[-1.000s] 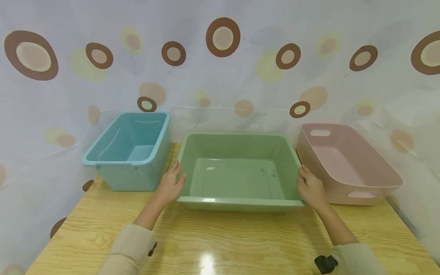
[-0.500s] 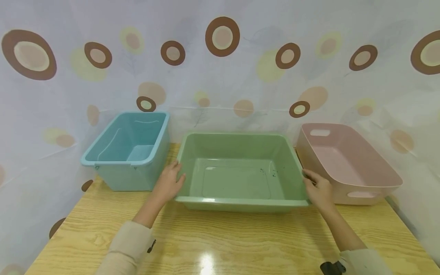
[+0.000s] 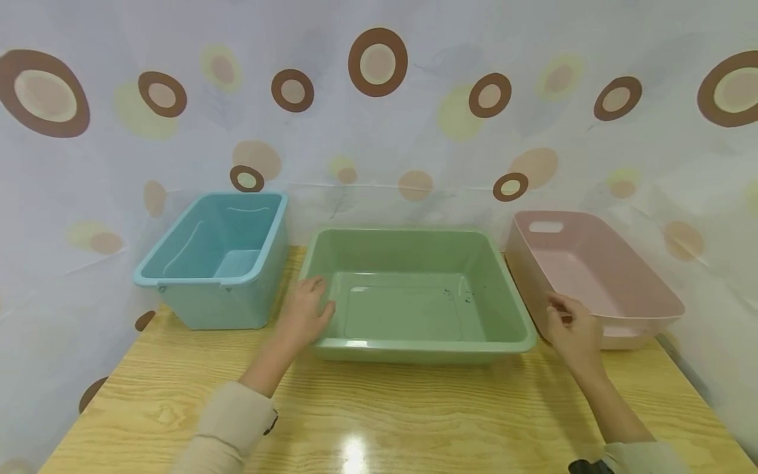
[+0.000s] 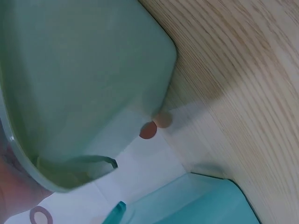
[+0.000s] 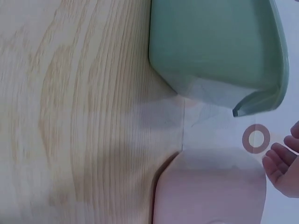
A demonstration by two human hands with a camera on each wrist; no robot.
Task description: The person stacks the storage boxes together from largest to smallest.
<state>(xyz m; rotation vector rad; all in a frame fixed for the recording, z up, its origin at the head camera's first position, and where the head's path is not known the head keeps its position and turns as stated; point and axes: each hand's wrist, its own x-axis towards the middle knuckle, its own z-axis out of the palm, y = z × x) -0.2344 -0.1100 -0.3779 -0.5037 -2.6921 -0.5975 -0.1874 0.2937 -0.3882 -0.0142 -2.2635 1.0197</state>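
Observation:
A green plastic basin [image 3: 408,309] sits on the table in the middle of the head view, with dark specks on its inside at the right. My left hand [image 3: 304,315] is at its left rim, thumb and fingers apart and relaxed; the left wrist view shows part of that hand [image 4: 18,191] beside the green rim [image 4: 35,170], fingertips hidden. To the basin's right, my right hand [image 3: 577,336] holds nothing, its fingers loosely bent, overlapping the near left side of a pink bin [image 3: 580,276]. The right wrist view shows this hand [image 5: 286,168] apart from the basin [image 5: 219,42].
On the left stands a blue bin [image 3: 231,309], also partly visible in the left wrist view. The wood-grain table [image 3: 414,415] runs along in front of all three containers. Behind them hangs a pale cloth [image 3: 367,151] patterned with circles.
My right hand has left the basin's right rim and moved right toward the pink bin. My left hand has shifted slightly right over the left rim. The basin stays about in place.

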